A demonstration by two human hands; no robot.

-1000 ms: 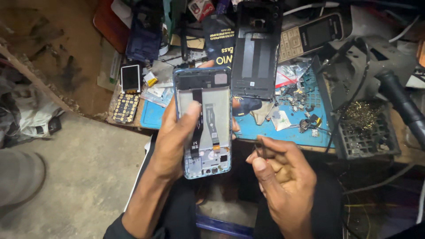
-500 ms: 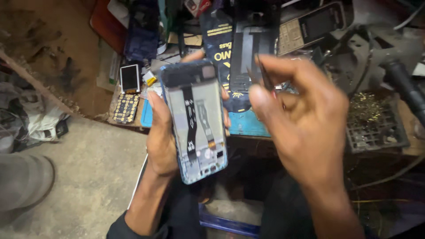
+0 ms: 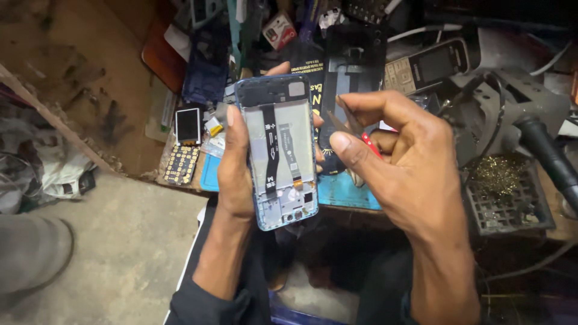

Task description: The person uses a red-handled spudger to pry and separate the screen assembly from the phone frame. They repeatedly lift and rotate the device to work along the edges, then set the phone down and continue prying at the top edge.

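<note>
My left hand [image 3: 236, 174] grips an opened blue smartphone [image 3: 278, 150] by its left edge, back cover off, showing a grey frame and two black ribbon cables. The phone stands upright in front of me, above the bench edge. My right hand [image 3: 404, 162] is raised just right of the phone, thumb and forefinger pinched on a thin dark flat pick [image 3: 344, 120] whose tip points toward the phone's right edge. A red-handled tool [image 3: 371, 144] shows behind the fingers.
A blue work mat [image 3: 343, 195] lies on a cluttered bench with a black phone back cover [image 3: 355, 66], a grey keypad handset [image 3: 424, 66], a small phone screen and keypad board [image 3: 185, 141], a mesh tray [image 3: 506, 195] of brass wool, and a black-handled tool [image 3: 551, 159]. Concrete floor lower left.
My right hand rose from low beside the phone up to its right side, holding the pick. My left hand lifted the phone slightly and turned it more upright.
</note>
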